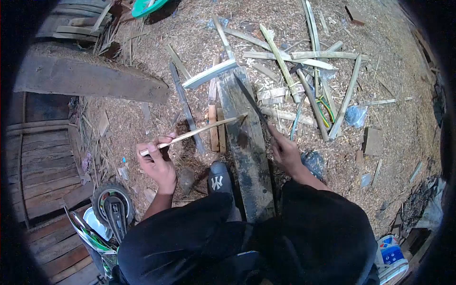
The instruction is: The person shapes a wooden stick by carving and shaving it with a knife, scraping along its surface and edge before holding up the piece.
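My left hand (159, 164) pinches the near end of a thin, slightly curved wooden stick (190, 133). The stick's far end rests on a worn wooden beam (256, 175) that runs forward from between my legs. My right hand (286, 153), right of the beam, is closed around the handle end of a long dark blade (251, 99). The blade slants up and left across the beam's far part, its tip near the beam's end. A pale split piece of wood (210, 74) lies just beyond that end.
Several split sticks (306, 54) lie crossed on the chip-covered ground, with green-handled pliers (326, 110) among them. A thick beam (95, 76) juts in from the left. My shoe (219, 178) is beside the work beam; a small wheel (113, 206) stands lower left.
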Motion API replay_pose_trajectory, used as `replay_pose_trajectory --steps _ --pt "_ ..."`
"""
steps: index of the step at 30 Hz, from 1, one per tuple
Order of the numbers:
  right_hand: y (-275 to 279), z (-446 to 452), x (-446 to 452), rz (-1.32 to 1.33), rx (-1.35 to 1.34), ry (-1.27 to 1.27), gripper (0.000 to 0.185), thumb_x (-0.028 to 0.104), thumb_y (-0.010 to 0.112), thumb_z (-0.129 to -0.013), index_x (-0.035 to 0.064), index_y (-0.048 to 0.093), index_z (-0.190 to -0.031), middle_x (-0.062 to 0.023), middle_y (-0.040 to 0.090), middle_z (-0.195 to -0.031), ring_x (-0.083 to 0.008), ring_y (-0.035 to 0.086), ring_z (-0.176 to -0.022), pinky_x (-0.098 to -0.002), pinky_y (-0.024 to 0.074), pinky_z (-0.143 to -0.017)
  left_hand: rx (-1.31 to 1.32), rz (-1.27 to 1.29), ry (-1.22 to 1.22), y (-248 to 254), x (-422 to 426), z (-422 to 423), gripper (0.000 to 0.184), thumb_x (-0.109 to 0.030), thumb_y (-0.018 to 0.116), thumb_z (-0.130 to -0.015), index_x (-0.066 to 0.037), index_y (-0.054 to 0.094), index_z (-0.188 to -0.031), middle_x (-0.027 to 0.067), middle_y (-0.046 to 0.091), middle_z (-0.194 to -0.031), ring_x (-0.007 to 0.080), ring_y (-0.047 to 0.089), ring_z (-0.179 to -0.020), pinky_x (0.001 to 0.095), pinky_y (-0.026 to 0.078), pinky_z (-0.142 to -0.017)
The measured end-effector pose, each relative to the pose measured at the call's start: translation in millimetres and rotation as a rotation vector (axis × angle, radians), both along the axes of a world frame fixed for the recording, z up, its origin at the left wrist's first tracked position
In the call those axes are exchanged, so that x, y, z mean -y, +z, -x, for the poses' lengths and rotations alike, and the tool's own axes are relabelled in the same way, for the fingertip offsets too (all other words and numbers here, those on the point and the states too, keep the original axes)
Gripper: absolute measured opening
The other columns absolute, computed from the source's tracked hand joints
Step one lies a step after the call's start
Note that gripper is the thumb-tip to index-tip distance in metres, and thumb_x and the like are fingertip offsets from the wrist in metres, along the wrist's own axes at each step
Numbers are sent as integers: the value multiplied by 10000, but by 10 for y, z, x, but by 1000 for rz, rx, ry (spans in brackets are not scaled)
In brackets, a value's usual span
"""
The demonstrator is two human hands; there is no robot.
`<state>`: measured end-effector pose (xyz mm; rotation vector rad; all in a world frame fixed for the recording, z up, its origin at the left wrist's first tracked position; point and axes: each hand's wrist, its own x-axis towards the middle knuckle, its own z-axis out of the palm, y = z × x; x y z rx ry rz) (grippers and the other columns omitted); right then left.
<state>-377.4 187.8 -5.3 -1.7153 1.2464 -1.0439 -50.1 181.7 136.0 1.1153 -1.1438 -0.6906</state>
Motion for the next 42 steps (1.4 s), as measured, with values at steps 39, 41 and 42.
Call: replay_pose_trajectory --steps 39,41,42 --pt "-54 66 26 5 -39 57 768 -82 628 -843 181 450 -1543 -208 592 -801 -371 616 -685 -460 515 -689 20 -11 35 12 -13 19 253 -258 515 -1082 -51 382 -1024 208 665 -921 351 692 -953 551 560 -948" --pt "-116 11 -3 49 -6 47 745 -73 633 -852 179 465 -1533 -208 612 -817 -376 620 -687 -463 518 -683 53 -3 14 22 -27 35 250 -260 510 -1083 -55 379 -1025 210 666 -923 345 693 -957 544 562 -945" --pt "-132 -12 8 2 -58 75 728 -66 634 -861 168 467 -1531 -201 606 -801 -375 615 -676 -470 514 -674 22 -8 20 6 -29 34 244 -254 504 -1085 -54 376 -1030 211 665 -923 345 695 -958 536 561 -943"
